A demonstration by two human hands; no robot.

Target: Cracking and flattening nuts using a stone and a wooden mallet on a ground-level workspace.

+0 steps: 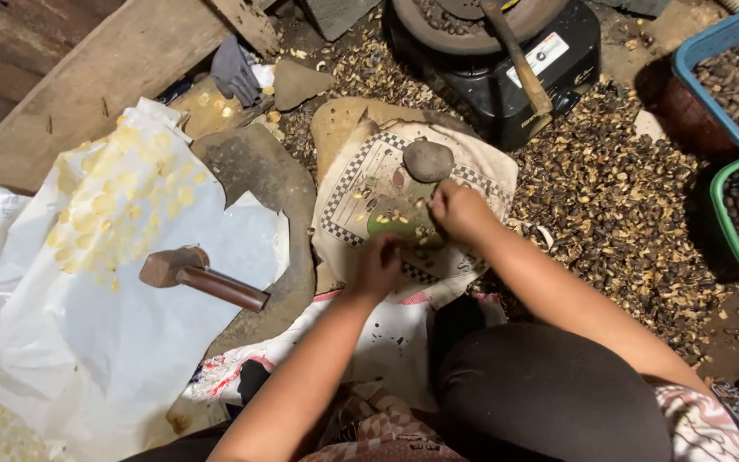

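Cloth (369,184) under both hands: woven fabric, matt, stained, checkered border. Stone (428,161) at the cloth's far edge: grey, rough, dull. Green pad (395,224) mid-cloth: matt, scuffed. White plastic sheet (130,325) left of it: thin, crinkled, slight sheen. Hammer (203,278) on the sheet: wooden handle smooth, semi-gloss; head dull and rusty. Plank (104,77) at top left: raw wood, rough grain. Black machine casing (549,64): glossy plastic. Blue basket (712,51) and green basket (724,231): smooth moulded plastic. Shell litter (626,205): dry, matt.

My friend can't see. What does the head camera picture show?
A seated person's left hand and right hand pick at small pieces on a patterned cloth beside a round stone. A hammer lies left; broken shells cover the ground.
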